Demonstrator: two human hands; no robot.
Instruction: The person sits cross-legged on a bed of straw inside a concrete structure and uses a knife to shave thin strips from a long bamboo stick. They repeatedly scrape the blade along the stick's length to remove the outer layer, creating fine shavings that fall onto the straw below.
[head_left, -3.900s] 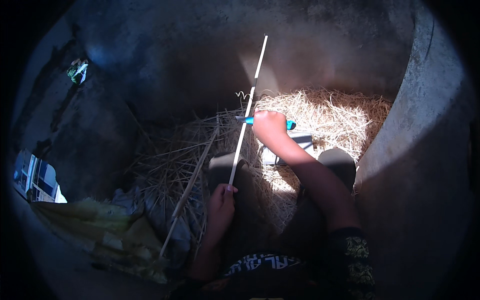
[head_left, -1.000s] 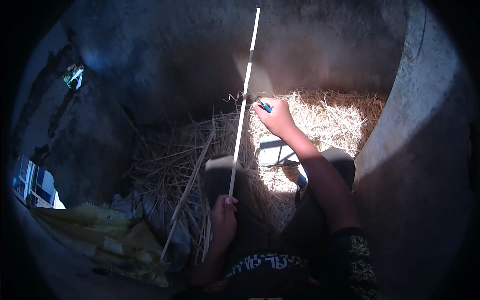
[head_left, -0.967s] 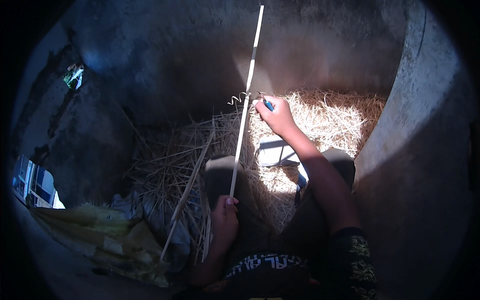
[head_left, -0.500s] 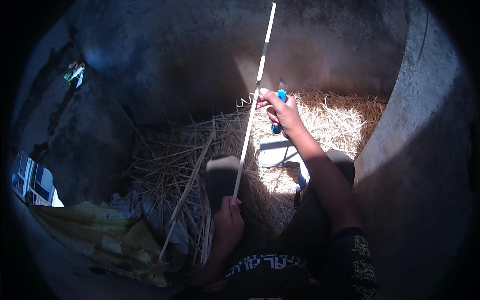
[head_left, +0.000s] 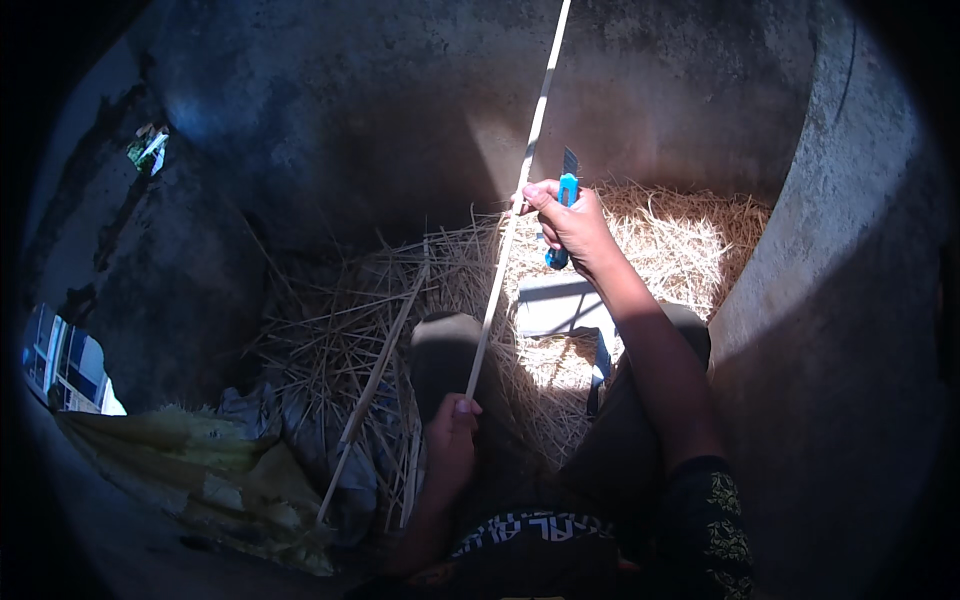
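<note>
in shadow, left hand (head_left: 452,437) grips strip (head_left: 510,222), top cut off; right hand (head_left: 572,222) clasps knife (head_left: 563,210)

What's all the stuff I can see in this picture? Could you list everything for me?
Long thin strip: one, pale, running from the lower hand up past the top edge.
Utility knife: one, blue handle with the blade out, beside the strip in the upper hand.
Straw pile: one, pale yellow, on the ground ahead, partly sunlit.
Loose stick: one, pale, lying slanted on the straw at left.
Sack: one, yellowish, crumpled at lower left.
Concrete wall: grey, curving along the right and back.
Left hand: grip on the strip's lower end.
Right hand: grip on the knife, thumb against the strip.
</note>
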